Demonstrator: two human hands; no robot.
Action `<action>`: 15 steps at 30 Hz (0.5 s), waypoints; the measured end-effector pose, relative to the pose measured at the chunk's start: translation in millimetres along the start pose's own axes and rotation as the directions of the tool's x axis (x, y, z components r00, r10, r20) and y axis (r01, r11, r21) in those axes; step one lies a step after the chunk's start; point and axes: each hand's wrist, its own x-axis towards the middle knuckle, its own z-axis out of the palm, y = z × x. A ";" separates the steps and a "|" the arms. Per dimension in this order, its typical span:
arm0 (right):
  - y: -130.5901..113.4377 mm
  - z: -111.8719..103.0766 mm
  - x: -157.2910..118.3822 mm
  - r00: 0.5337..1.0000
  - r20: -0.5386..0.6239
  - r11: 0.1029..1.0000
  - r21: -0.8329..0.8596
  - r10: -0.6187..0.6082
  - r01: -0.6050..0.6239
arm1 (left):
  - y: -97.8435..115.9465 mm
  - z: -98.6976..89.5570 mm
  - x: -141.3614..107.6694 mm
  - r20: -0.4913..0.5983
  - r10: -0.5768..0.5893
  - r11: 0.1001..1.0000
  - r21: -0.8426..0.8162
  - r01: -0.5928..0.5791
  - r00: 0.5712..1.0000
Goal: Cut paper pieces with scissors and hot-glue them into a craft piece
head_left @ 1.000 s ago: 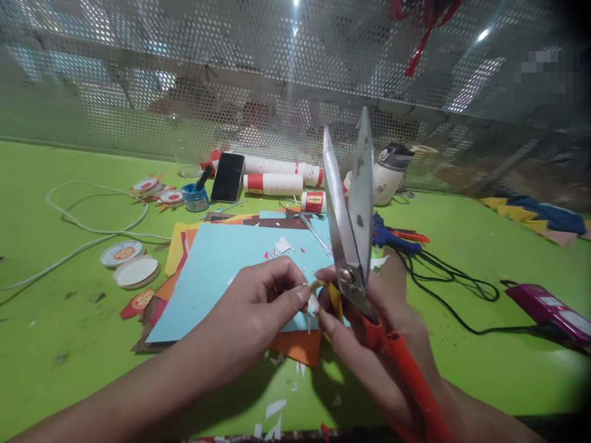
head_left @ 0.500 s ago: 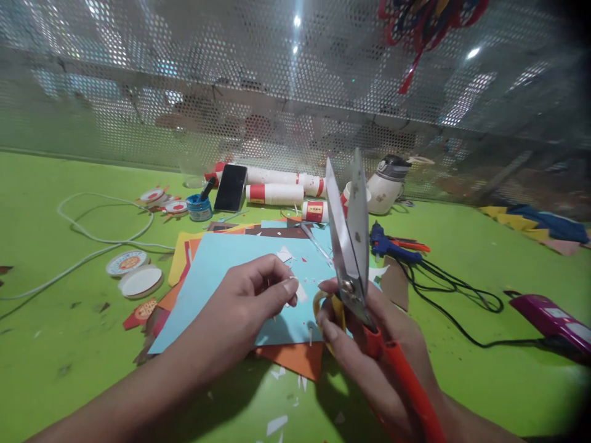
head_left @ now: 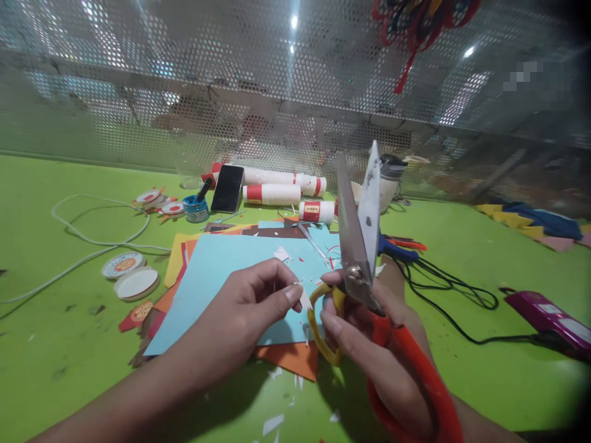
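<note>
My left hand [head_left: 263, 295] is closed in a pinch over the light-blue paper [head_left: 217, 252]. Between its thumb and fingertips is a small piece of white paper [head_left: 305, 299], mostly hidden by the fingers. My right hand [head_left: 383, 351] grips a big pair of scissors [head_left: 357, 271] with red handles; their blades point up and stand apart. A yellow loop [head_left: 314, 323] also hangs on my right fingers, close to the left fingertips; its kind I cannot make out. White paper scraps [head_left: 281, 253] lie on the blue sheet, and a clear stick-like piece [head_left: 311, 243] rests at its back.
Paper-cup rolls [head_left: 272, 194], a phone [head_left: 228, 187], a blue paint jar [head_left: 196, 209] and a white jug [head_left: 388, 184] stand at the back of the green table [head_left: 60, 369]. A blue glue gun [head_left: 397, 249] with a black cord lies right, leading towards a purple device [head_left: 549, 317]. Round lids [head_left: 136, 283] lie left.
The scissors have turned and shifted slightly right in my right hand, and more of the yellow loop shows. My left hand keeps its pinch, almost still.
</note>
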 end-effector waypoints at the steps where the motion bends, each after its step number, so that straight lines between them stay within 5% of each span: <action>1: 0.3 -0.1 -0.3 1.000 -0.011 1.000 -0.005 0.006 -0.006 | 0.4 0.8 -0.1 0.003 0.001 1.000 -0.001 -0.001 1.000; 8: 4.4 3.6 5.2 0.996 0.045 0.980 0.180 0.082 -0.089 | 3.6 6.4 -2.4 0.039 -0.011 0.995 -0.099 0.014 0.999; 15: -0.2 0.9 4.7 0.932 0.206 0.874 0.331 0.299 -0.354 | 0.5 -0.5 2.3 -0.174 -0.045 0.999 0.019 0.049 0.984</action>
